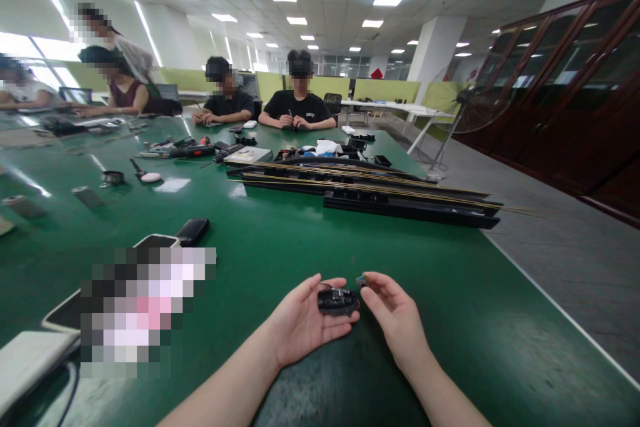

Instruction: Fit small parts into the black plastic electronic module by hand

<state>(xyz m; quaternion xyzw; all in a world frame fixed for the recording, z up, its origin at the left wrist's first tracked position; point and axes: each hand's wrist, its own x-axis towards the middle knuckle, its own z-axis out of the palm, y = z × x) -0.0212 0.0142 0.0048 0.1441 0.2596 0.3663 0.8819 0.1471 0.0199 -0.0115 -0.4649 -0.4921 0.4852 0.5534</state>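
My left hand (310, 325) is turned palm up over the green table, its fingers loosely curled under a small black plastic housing (339, 301). The housing lies open side up, with small parts and thin red and black wires showing. Beside it, on the right, my right hand (395, 310) pinches a small bluish-green electronic part (361, 280) between thumb and forefinger. This part sits close to the housing's right end; whether a wire joins the two is too small to tell.
Long black rails (410, 210) with thin brass-coloured rods lie across the table ahead. A phone (65, 307), partly blurred out, a black wallet-like object (193, 232) and a white box (35, 360) are at left. Tools (190, 150) lie farther back. Several people sit beyond.
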